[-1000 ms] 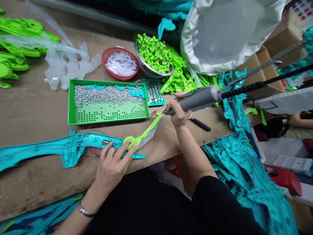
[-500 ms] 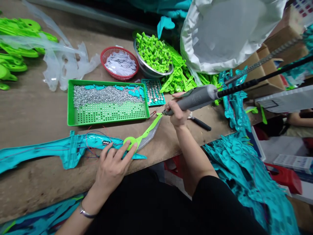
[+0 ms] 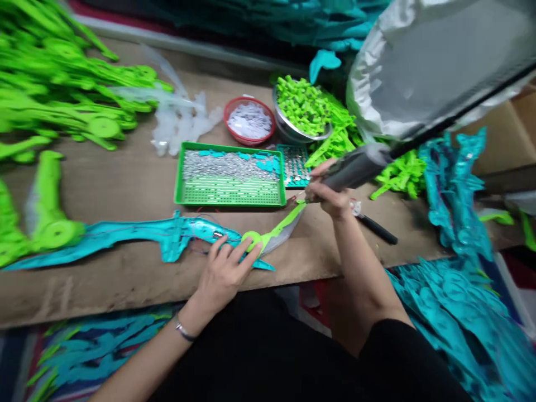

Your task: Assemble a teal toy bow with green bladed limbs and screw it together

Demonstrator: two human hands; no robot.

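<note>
My right hand is wrapped round a grey electric screwdriver, its tip down at the far end of a lime-green plastic arm. A clear grey blade-shaped piece lies along that arm. My left hand rests with fingers spread on the arm's round end and on the long turquoise bow-shaped shell beneath it. Thin wires run along the shell, and a small metal part shows near my left fingertips. What the screwdriver tip touches is blurred.
Behind stand a green tray of screws, a small tray of metal discs, a red basket and a metal bowl of green parts. Pliers-like black handle lies right. Green parts pile left; turquoise shells lie below right.
The view has swung left, so the bench things appear further right and more green parts show at left. Both hands keep their places on the screwdriver and the parts.
</note>
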